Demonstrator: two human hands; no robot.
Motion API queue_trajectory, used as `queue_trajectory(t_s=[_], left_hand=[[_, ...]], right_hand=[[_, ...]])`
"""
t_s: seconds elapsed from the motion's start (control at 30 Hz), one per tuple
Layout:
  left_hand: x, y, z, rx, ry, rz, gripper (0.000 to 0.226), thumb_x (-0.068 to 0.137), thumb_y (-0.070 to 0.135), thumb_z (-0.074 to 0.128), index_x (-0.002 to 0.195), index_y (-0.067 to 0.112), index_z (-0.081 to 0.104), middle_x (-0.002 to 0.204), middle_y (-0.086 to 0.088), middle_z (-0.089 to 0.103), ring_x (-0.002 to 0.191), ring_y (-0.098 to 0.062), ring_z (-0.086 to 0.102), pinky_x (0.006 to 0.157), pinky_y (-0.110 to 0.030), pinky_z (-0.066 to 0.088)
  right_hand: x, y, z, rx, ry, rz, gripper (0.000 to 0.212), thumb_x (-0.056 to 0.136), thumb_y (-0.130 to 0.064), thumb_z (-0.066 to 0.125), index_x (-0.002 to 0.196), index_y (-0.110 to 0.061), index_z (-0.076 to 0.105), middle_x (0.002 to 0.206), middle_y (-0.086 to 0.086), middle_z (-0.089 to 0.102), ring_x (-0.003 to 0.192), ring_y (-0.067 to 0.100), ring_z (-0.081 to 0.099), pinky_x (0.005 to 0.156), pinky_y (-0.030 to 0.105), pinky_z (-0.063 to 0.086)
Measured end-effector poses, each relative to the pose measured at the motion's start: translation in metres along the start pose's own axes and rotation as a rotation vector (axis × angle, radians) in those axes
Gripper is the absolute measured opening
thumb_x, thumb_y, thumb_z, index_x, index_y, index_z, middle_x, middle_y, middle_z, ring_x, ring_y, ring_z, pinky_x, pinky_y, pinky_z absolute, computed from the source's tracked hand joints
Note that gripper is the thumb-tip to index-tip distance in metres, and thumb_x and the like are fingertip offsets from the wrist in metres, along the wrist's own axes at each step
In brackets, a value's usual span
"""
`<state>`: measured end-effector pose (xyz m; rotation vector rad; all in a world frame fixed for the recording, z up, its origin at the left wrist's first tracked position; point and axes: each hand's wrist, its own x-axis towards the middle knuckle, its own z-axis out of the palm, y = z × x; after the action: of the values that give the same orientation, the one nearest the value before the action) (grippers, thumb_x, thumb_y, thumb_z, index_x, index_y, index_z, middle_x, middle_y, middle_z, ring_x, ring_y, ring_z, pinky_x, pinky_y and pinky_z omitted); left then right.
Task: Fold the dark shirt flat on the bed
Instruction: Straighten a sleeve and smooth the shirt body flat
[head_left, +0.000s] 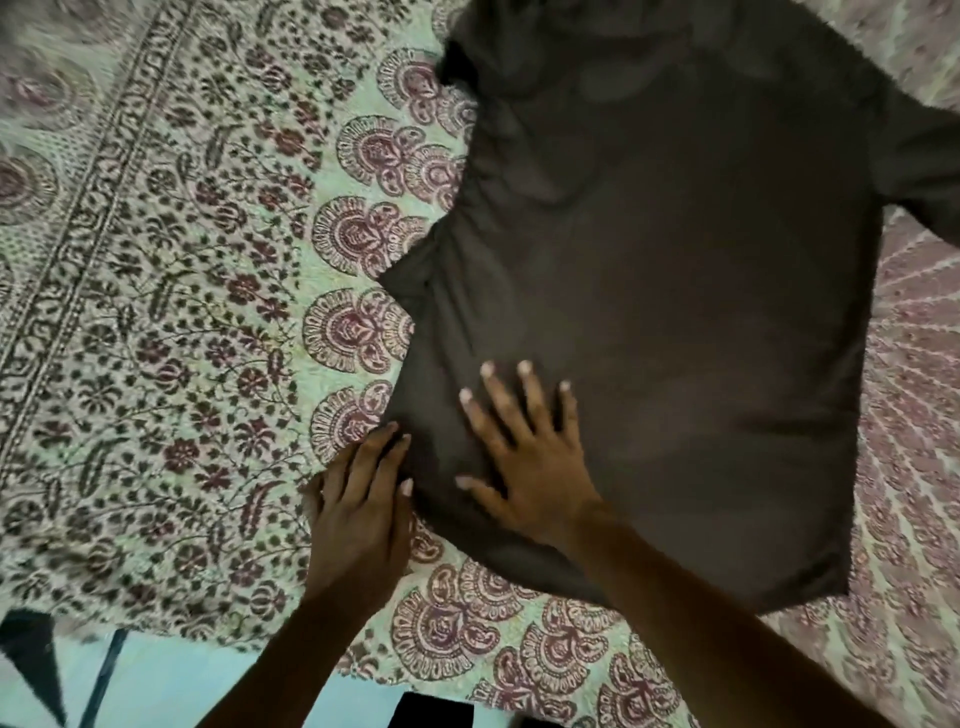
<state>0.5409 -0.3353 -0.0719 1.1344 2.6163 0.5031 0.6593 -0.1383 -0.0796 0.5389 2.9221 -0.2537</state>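
The dark shirt (675, 291) lies spread on the patterned bedspread (171, 322), its hem toward me and one sleeve reaching off to the right. Its left side looks folded inward, leaving a small flap sticking out at the left edge. My right hand (524, 457) lies flat on the shirt's lower left part, fingers spread and straight. My left hand (358, 514) sits at the shirt's lower left edge, fingers extended along the cloth's border and touching it.
The bed's near edge runs along the bottom, with pale blue floor (171, 686) below it at the lower left. Open bedspread lies to the left of the shirt and a strip of it to the right.
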Motion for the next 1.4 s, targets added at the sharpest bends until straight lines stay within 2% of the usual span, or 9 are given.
queue_trajectory(t_s=[0.2, 0.4, 0.53, 0.67, 0.8, 0.97, 1.07, 1.27, 1.4], left_hand=[[0.052, -0.014, -0.011, 0.069, -0.038, 0.127, 0.054, 0.105, 0.033, 0.043, 0.158, 0.021, 0.043, 0.169, 0.003, 0.035, 0.149, -0.024, 0.037, 0.112, -0.049, 0.032], [0.047, -0.036, -0.007, -0.080, 0.010, 0.213, 0.047, 0.103, 0.020, 0.047, 0.147, 0.014, 0.058, 0.163, -0.002, 0.045, 0.153, -0.019, 0.037, 0.119, -0.048, 0.029], [0.074, -0.031, -0.021, -0.237, 0.102, 0.145, 0.047, 0.098, 0.013, 0.044, 0.141, 0.008, 0.061, 0.155, -0.005, 0.054, 0.140, -0.025, 0.052, 0.106, -0.048, 0.042], [0.132, -0.018, -0.030, -0.113, 0.028, 0.250, 0.051, 0.103, 0.020, 0.044, 0.154, 0.014, 0.048, 0.167, 0.000, 0.039, 0.152, -0.022, 0.039, 0.116, -0.047, 0.034], [0.181, -0.017, -0.022, 0.145, -0.094, 0.395, 0.060, 0.106, 0.043, 0.043, 0.163, 0.028, 0.032, 0.175, 0.003, 0.019, 0.161, -0.018, 0.021, 0.122, -0.048, 0.028], [0.191, -0.021, -0.014, 0.245, -0.092, 0.410, 0.065, 0.104, 0.051, 0.043, 0.165, 0.029, 0.030, 0.175, 0.001, 0.017, 0.162, -0.019, 0.016, 0.125, -0.048, 0.026], [0.193, -0.020, -0.014, 0.241, -0.086, 0.394, 0.066, 0.103, 0.048, 0.046, 0.164, 0.029, 0.032, 0.175, 0.001, 0.019, 0.161, -0.020, 0.022, 0.123, -0.049, 0.029], [0.196, -0.021, -0.011, 0.243, -0.106, 0.388, 0.065, 0.100, 0.047, 0.048, 0.161, 0.029, 0.039, 0.174, -0.001, 0.021, 0.159, -0.022, 0.027, 0.120, -0.051, 0.033], [0.197, -0.022, -0.010, 0.244, -0.082, 0.399, 0.065, 0.099, 0.046, 0.050, 0.161, 0.028, 0.040, 0.174, -0.002, 0.023, 0.159, -0.023, 0.027, 0.117, -0.051, 0.035]], right_hand=[[-0.014, -0.009, -0.007, 0.026, -0.008, -0.365, 0.069, 0.106, -0.060, 0.040, 0.165, -0.028, 0.024, 0.174, 0.008, 0.010, 0.161, 0.030, 0.008, 0.123, 0.062, 0.021], [0.073, 0.028, -0.025, 0.038, 0.026, 0.219, 0.088, 0.097, -0.077, 0.036, 0.167, -0.029, 0.011, 0.175, 0.005, -0.006, 0.160, 0.039, -0.010, 0.126, 0.063, 0.006], [0.045, -0.017, -0.004, 0.012, -0.035, -0.182, 0.091, 0.095, -0.075, 0.040, 0.166, -0.023, 0.019, 0.175, 0.008, 0.002, 0.160, 0.040, -0.006, 0.122, 0.068, 0.012], [0.016, -0.034, -0.001, 0.064, -0.067, -0.559, 0.076, 0.103, -0.060, 0.043, 0.162, -0.013, 0.033, 0.171, 0.010, 0.024, 0.160, 0.031, 0.015, 0.125, 0.059, 0.021], [0.060, 0.021, -0.022, 0.209, 0.240, -0.274, 0.059, 0.105, -0.043, 0.055, 0.147, -0.002, 0.055, 0.161, 0.017, 0.043, 0.152, 0.032, 0.037, 0.119, 0.056, 0.035], [0.156, 0.108, -0.046, 0.138, 0.120, 0.258, 0.084, 0.100, -0.068, 0.036, 0.166, -0.018, 0.018, 0.175, 0.008, 0.003, 0.161, 0.035, -0.001, 0.129, 0.058, 0.009], [0.179, 0.113, -0.043, 0.033, 0.076, 0.138, 0.089, 0.098, -0.074, 0.030, 0.167, -0.019, 0.013, 0.175, 0.007, 0.001, 0.161, 0.035, -0.005, 0.127, 0.063, 0.005], [0.172, 0.115, -0.041, 0.013, 0.041, -0.506, 0.079, 0.103, -0.060, 0.044, 0.162, -0.008, 0.030, 0.172, 0.010, 0.023, 0.161, 0.029, 0.014, 0.127, 0.057, 0.017], [0.230, 0.151, -0.061, 0.051, 0.214, -0.181, 0.081, 0.103, -0.064, 0.041, 0.162, -0.010, 0.031, 0.172, 0.013, 0.021, 0.160, 0.032, 0.016, 0.126, 0.058, 0.020]])
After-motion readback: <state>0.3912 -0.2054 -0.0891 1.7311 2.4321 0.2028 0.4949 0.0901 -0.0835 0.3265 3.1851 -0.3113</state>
